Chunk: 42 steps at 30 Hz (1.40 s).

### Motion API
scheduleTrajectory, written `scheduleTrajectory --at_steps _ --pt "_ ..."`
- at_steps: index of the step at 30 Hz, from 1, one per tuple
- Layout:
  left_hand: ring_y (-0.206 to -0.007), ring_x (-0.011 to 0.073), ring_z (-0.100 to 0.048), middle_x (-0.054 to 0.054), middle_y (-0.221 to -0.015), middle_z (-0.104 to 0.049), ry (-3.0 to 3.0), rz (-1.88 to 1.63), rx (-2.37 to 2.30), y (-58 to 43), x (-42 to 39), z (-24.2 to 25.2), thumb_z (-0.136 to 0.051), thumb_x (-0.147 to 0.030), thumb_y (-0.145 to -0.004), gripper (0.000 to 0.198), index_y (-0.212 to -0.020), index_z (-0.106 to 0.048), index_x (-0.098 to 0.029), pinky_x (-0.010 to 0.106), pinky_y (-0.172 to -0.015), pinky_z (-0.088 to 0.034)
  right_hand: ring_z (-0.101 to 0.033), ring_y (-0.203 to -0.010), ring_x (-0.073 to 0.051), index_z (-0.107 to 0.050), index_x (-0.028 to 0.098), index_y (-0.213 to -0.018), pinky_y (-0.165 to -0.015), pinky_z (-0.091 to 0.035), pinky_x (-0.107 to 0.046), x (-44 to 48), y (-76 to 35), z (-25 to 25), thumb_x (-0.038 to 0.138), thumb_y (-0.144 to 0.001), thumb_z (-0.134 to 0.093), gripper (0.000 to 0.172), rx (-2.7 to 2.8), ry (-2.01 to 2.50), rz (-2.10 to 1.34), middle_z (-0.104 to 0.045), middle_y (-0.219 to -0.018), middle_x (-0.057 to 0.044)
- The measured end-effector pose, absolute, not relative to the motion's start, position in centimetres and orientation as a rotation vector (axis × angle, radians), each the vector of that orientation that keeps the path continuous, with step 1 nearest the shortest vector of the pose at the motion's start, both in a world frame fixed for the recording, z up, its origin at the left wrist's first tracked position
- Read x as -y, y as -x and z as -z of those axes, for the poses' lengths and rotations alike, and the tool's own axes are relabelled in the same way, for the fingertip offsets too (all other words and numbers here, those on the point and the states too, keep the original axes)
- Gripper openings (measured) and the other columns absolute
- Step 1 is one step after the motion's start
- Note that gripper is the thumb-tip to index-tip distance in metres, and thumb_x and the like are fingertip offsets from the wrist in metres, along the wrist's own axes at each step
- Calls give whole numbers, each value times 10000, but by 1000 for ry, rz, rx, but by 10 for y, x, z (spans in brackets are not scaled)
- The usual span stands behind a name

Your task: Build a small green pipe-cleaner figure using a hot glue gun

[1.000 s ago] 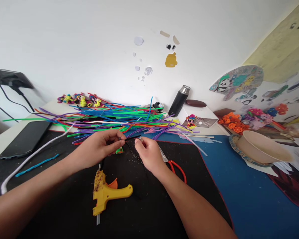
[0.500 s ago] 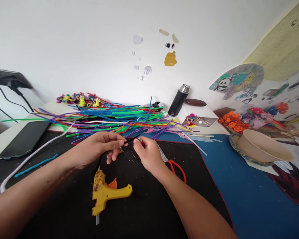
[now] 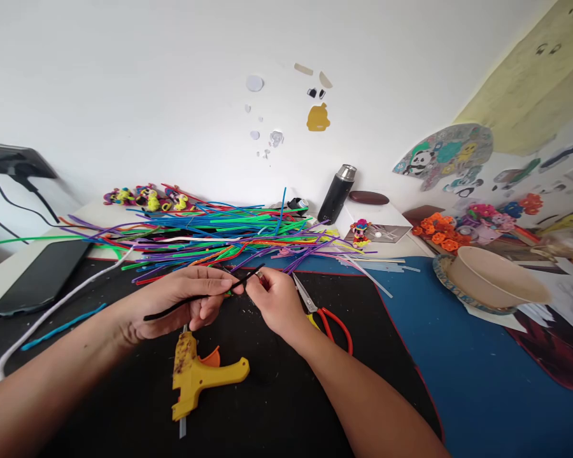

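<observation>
A black pipe cleaner (image 3: pixel 172 310) runs across the palm of my left hand (image 3: pixel 191 296), pinched between thumb and fingers, its far end slanting up to the right. My right hand (image 3: pixel 273 298) is closed at that far end, the fingertips curled in; a small metallic bit shows at them, too small to name. Below my left hand lies a yellow glue gun (image 3: pixel 205 376) with an orange trigger, nozzle pointing away. Red-handled scissors (image 3: pixel 325 321) lie half open just right of my right hand.
A heap of coloured pipe cleaners (image 3: pixel 229 232) stretches along the back. A phone (image 3: pixel 42 277) and a twisted blue piece (image 3: pixel 64 326) lie left. Toward the right stand a black thermos (image 3: pixel 335 197), a small figure (image 3: pixel 361 234) and a beige bowl (image 3: pixel 501 280).
The black pipe cleaner now lies across my left palm, its near end by the wrist. My right hand has shifted slightly down, and the scissors show more. The whole view has shifted a little.
</observation>
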<state>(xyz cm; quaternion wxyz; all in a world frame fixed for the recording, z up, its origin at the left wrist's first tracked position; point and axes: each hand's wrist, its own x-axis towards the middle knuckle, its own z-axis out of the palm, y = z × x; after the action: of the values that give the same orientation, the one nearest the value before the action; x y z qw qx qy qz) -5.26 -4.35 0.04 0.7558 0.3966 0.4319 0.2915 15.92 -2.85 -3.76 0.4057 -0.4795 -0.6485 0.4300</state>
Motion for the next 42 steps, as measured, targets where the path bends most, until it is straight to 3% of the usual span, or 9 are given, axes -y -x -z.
scheduleTrajectory --at_steps 16,26,34,38,42 --pt "-366 60 -429 -43 -480 -541 -832 -634 -856 54 41 1 -927 -401 -851 336 -993 -852 -106 204 -470 -363 -346 -596 -135 -380 258 -635 -580 -270 -305 28 -161 35 495 -892 -532 381 1651 1220 -1017 -367 -589 65" --pt "-411 115 -514 -20 -522 -639 -1043 -692 -1044 54 42 3 -943 -587 -772 531 -1044 -803 -153 219 -432 -418 -351 -590 -134 -388 255 -644 -572 -262 -307 28 -161 38 504 -902 -541 390 1675 1227 -1009 -380 -594 63" --pt "-557 204 -681 19 -638 -734 -1560 -723 -1354 48 46 -8 -737 -719 -867 584 -1094 -760 -181 277 -540 -518 -346 -603 -135 -378 254 -654 -573 -254 -310 28 -162 37 515 -913 -544 404 1693 1257 -1021 -369 -608 61" --pt "-575 217 -712 25 -671 -763 -1893 -766 -1506 47 52 -4 -609 -648 -961 528 -1149 -798 -193 288 -567 -525 -349 -605 -135 -392 254 -661 -574 -256 -311 28 -161 37 522 -910 -531 391 1713 1233 -1070 -370 -617 62" --pt "-499 190 -673 18 -679 -784 -2273 -772 -1522 48 56 4 -527 -510 -1043 449 -1187 -828 -211 282 -520 -457 -338 -598 -131 -370 257 -648 -573 -247 -311 27 -161 37 520 -908 -529 403 1670 1245 -1068 -348 -602 69"
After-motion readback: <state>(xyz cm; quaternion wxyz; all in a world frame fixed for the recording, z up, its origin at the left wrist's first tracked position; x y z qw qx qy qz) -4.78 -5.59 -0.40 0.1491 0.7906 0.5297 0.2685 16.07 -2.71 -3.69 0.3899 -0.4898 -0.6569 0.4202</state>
